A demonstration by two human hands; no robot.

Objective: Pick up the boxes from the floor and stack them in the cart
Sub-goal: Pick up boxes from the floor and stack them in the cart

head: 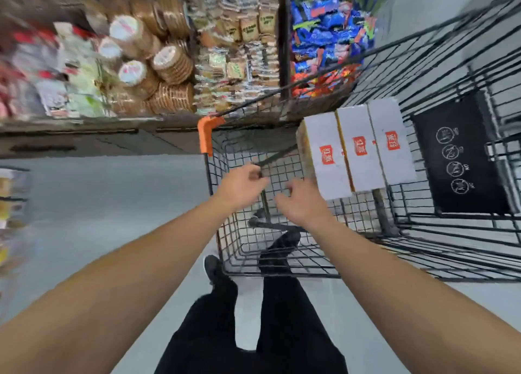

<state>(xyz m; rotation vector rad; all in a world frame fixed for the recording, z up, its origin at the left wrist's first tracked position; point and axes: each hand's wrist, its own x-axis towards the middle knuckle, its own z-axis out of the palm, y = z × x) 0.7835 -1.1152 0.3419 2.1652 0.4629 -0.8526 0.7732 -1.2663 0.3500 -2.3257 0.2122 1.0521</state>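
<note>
Three white boxes with red labels (361,150) stand side by side inside the black wire cart (282,272), against its far side. My left hand (242,187) hovers over the cart's near-left part, fingers curled beside a thin black bar (277,155); whether it grips the bar I cannot tell. Just to its right, my right hand (303,204) has its fingers loosely bent and holds nothing, close to the leftmost box's lower corner. No box on the floor is in view.
An orange corner guard (205,135) caps the cart's left corner. A black child-seat flap with warning icons (459,156) is at the cart's right. Shelves of snack packs (174,57) run behind. Grey floor (98,204) lies to the left; my legs and shoes (214,269) stand below the cart.
</note>
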